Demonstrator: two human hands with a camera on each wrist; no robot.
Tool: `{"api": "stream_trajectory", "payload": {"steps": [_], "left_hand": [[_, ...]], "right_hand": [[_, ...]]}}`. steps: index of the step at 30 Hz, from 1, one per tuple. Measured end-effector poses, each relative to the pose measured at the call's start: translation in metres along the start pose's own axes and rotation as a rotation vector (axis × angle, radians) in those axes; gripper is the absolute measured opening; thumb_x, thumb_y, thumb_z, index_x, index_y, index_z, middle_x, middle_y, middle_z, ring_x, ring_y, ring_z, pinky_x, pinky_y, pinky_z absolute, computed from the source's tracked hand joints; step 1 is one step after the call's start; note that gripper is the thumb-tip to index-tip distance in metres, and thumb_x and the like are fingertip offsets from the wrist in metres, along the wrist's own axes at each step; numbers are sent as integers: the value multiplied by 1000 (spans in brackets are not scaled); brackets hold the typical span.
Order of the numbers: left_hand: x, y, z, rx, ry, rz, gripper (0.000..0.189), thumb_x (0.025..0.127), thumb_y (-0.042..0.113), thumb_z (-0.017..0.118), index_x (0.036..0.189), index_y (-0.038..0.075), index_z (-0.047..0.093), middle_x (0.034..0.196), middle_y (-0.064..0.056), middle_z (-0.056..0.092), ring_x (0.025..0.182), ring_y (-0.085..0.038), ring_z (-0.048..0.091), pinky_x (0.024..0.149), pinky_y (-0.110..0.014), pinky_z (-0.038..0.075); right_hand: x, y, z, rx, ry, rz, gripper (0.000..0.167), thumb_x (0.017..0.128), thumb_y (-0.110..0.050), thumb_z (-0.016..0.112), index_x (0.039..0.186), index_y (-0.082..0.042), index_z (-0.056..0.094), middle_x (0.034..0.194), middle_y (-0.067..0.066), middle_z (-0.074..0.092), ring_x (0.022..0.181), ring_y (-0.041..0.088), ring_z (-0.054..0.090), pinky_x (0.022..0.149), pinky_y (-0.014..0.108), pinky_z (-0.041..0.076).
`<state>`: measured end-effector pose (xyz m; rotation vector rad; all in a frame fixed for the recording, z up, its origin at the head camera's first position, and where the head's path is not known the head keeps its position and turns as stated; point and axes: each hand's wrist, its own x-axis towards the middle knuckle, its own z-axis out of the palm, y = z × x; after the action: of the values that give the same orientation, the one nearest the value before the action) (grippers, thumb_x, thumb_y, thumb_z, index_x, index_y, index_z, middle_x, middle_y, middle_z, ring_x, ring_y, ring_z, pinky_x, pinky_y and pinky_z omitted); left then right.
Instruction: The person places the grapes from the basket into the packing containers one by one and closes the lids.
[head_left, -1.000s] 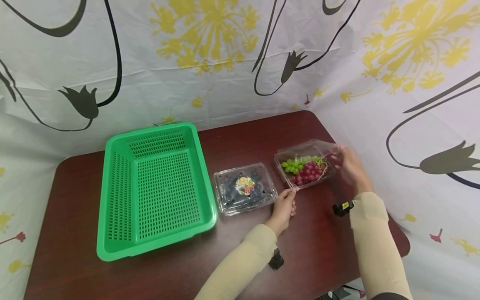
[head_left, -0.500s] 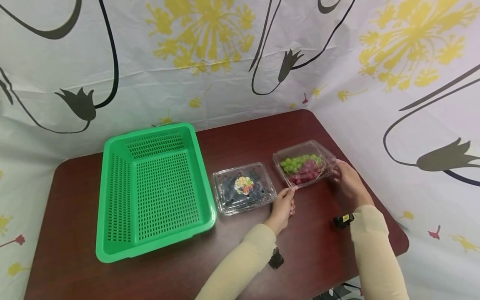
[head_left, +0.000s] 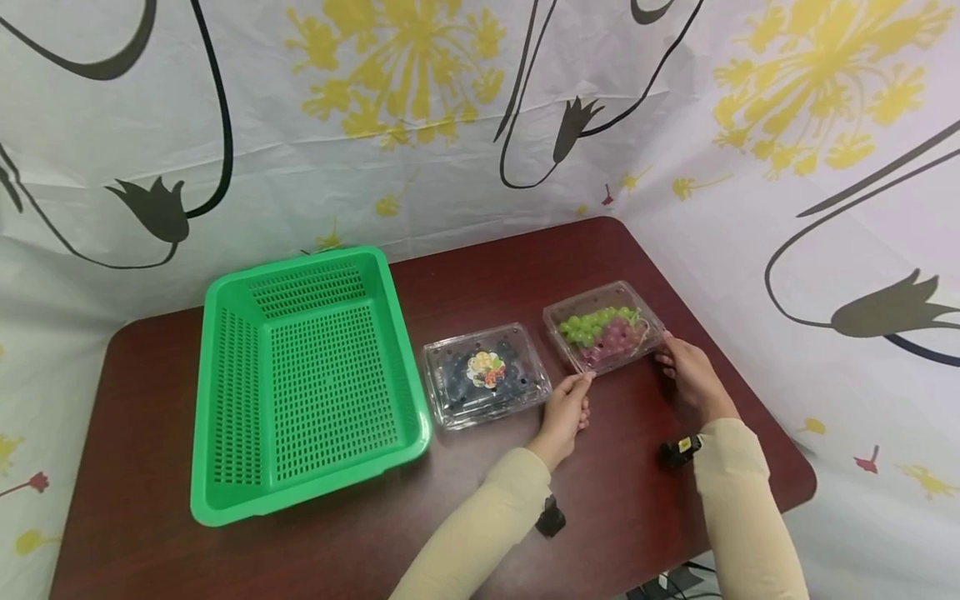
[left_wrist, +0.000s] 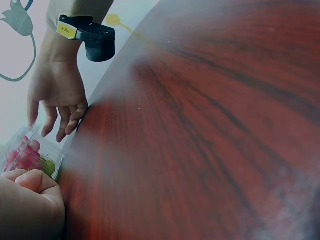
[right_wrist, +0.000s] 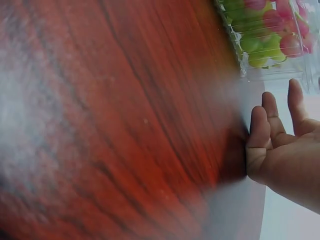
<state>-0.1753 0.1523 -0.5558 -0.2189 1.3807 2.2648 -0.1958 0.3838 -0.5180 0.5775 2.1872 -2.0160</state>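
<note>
A clear plastic clamshell box of green and red grapes sits on the right side of the table, its lid lowered over the fruit. My left hand pinches the near left corner of this box, with curled fingers showing in the left wrist view. At the right end of the box is my right hand. Its fingers look loosely extended in the right wrist view, and the fingertips reach the box's edge in the head view. Whether the lid is latched cannot be seen.
Left of the grapes lies a second clear clamshell box with dark round fruit and a colourful sticker. A large green slotted basket occupies the table's left half. Patterned cloth hangs behind the dark red table.
My right hand has brought the raised lid down over the grapes and moved lower along the box's right end. The left hand stays at its corner.
</note>
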Motion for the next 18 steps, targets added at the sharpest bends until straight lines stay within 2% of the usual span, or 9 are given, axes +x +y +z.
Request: {"api": "stream_trajectory", "payload": {"steps": [5, 10, 18], "left_hand": [[-1, 4, 1, -11, 1, 3, 27, 91, 28, 65, 106, 5, 65, 62, 7, 41, 47, -1, 33, 42, -13, 28], [-1, 4, 1, -6, 12, 5, 40, 93, 35, 62, 111, 0, 61, 60, 8, 39, 46, -1, 32, 42, -13, 27], [0, 2, 3, -13, 36, -7, 30, 94, 33, 60, 109, 8, 65, 61, 8, 39, 46, -1, 31, 42, -13, 26]], "right_hand": [[-5, -9, 5, -11, 11, 28, 25, 101, -43, 42, 99, -22, 54, 86, -14, 55, 88, 1, 50, 76, 18, 42], [2, -1, 4, -1, 26, 20, 21, 100, -45, 43, 100, -26, 54, 88, -21, 58, 90, -1, 52, 77, 16, 42], [1, 2, 7, 59, 34, 21, 20, 101, -42, 42, 100, -26, 53, 86, -23, 60, 91, -2, 52, 80, 17, 40]]}}
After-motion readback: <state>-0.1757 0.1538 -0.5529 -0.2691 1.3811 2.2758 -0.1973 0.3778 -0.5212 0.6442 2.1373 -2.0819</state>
